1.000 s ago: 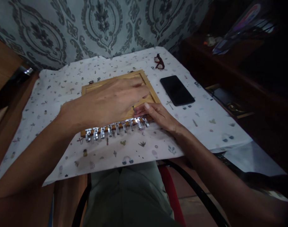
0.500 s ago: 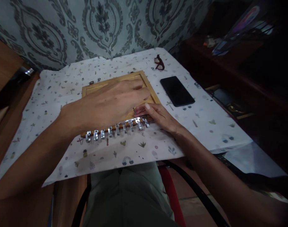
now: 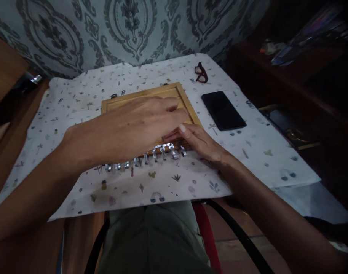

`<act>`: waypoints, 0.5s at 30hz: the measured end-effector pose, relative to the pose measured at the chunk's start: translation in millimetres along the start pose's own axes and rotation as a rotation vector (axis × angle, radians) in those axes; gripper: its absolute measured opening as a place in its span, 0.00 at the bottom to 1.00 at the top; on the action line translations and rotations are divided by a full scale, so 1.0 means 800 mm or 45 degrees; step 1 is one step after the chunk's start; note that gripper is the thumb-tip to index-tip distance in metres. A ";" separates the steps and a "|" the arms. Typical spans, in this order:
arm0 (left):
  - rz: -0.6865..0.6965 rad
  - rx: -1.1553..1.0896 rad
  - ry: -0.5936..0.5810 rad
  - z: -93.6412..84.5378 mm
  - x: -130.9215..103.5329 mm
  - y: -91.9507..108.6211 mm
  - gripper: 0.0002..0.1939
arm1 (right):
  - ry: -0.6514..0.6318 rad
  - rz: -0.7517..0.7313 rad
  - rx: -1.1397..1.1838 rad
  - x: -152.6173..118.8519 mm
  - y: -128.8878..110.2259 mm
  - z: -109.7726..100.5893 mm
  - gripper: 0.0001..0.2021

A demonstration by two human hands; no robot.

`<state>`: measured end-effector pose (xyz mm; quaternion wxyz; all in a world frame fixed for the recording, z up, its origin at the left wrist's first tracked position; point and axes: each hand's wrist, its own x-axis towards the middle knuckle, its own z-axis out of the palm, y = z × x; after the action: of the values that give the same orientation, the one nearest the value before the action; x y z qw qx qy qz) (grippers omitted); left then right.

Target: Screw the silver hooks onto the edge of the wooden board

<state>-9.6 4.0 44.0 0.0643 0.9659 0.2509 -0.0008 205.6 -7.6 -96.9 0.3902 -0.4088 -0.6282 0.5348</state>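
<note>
A wooden tray or frame (image 3: pixel 188 104) with a raised rim lies on the patterned white cloth. Along its near edge stands a row of several shiny metal clips (image 3: pixel 146 157). My left hand (image 3: pixel 131 121) reaches across above the tray, back up, and hides much of it; its fingertips are near the right side, and what they hold, if anything, is hidden. Close beside them, my right hand (image 3: pixel 199 140) rests at the tray's near right corner, thumb up and fingers reaching under the left hand. Something small and dark shows at its fingertips, too small to name.
Right of the tray lies a black phone (image 3: pixel 223 110), with red-brown glasses (image 3: pixel 201 72) behind it. A patterned curtain or wall covering (image 3: pixel 131 26) hangs behind the table (image 3: pixel 162 186). Dark furniture stands at the right.
The view has shifted slightly, so the table items sit further right. My left hand has come a little lower over the metal clips, covering more of them.
</note>
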 end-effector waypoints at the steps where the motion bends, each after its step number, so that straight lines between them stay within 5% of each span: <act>1: 0.020 -0.013 -0.008 -0.001 0.000 -0.001 0.15 | -0.005 0.006 -0.004 0.002 0.000 0.001 0.36; 15: 0.008 -0.144 0.032 -0.002 -0.007 0.001 0.20 | -0.060 0.015 0.006 0.005 0.005 0.007 0.38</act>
<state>-13.9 1.0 46.1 0.1158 0.9614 0.2483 0.0256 199.0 -5.5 -101.6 0.3731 -0.3987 -0.6336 0.5481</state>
